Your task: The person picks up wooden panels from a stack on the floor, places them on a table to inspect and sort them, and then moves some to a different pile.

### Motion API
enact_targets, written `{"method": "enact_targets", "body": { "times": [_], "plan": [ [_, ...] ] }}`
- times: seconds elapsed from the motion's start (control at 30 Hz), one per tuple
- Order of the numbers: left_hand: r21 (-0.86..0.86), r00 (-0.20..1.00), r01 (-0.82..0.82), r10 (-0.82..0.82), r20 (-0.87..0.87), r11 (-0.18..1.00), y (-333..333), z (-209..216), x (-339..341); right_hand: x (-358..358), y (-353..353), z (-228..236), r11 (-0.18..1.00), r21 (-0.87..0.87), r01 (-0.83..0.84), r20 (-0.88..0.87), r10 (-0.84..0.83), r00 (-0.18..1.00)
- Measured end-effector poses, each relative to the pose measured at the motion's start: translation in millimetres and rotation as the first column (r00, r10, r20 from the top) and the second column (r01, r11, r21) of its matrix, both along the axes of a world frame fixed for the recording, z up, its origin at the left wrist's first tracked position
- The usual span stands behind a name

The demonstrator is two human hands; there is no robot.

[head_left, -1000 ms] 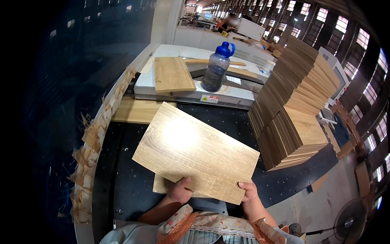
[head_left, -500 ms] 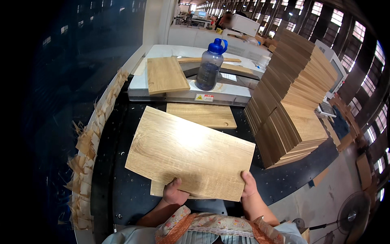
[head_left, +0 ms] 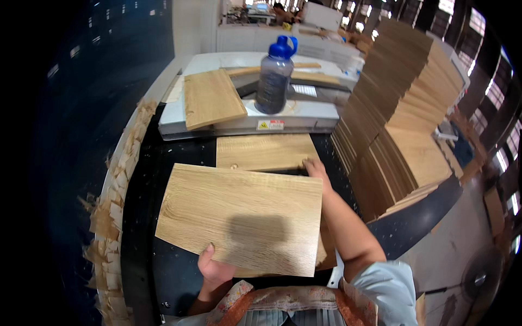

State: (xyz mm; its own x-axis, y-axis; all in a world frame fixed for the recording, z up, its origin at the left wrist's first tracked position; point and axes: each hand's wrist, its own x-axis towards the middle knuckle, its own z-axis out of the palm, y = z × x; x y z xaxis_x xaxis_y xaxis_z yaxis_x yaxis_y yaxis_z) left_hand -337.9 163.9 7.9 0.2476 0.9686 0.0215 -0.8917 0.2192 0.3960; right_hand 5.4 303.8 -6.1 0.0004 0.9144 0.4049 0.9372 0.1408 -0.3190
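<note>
A light wood-grain board [head_left: 244, 212] lies tilted in front of me. My left hand [head_left: 215, 266] grips its near edge, thumb on top and fingers hidden underneath. My right hand [head_left: 316, 169] has let go of it and reaches past its right end. Its fingers, stretched out and slightly blurred, rest at the near right corner of a second board [head_left: 261, 150], which lies flat on the black worktable. That board has a small round mark near its front left. Parts of another board [head_left: 326, 247] show beneath the held one.
At the right stands a tall, uneven stack of boards [head_left: 380, 130]. Behind the worktable, a white machine ledge [head_left: 179, 129] carries a loose board [head_left: 212, 100] and a blue-capped water bottle [head_left: 274, 79]. Torn tape strips [head_left: 111, 217] line the left edge. A fan [head_left: 481, 280] stands lower right.
My right hand has left the held board's right end and moved forward to the far board. The held board has turned more level and shifted left, still in my left hand.
</note>
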Motion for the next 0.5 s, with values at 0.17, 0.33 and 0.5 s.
{"method": "enact_targets", "body": {
  "times": [0.17, 0.33, 0.5],
  "plan": [
    [-0.002, 0.993, -0.101, 0.101, -0.062, 0.995, 9.7, -11.0, -16.1, -1.5, 33.0, 10.5, 0.99, -0.034, 0.137, 0.122, -0.132, 0.984],
    [-0.029, 0.992, -0.128, 0.129, 0.017, 0.991, 12.8, -12.3, -13.9, 4.6, 46.4, 0.4, 0.986, -0.165, 0.026, 0.142, -0.002, 0.99],
    [-0.065, 0.988, -0.143, 0.146, 0.043, 0.988, 14.0, -16.9, -15.7, 6.1, 38.1, -8.1, 0.993, -0.082, 0.081, 0.125, -0.071, 0.99]
  ]
}}
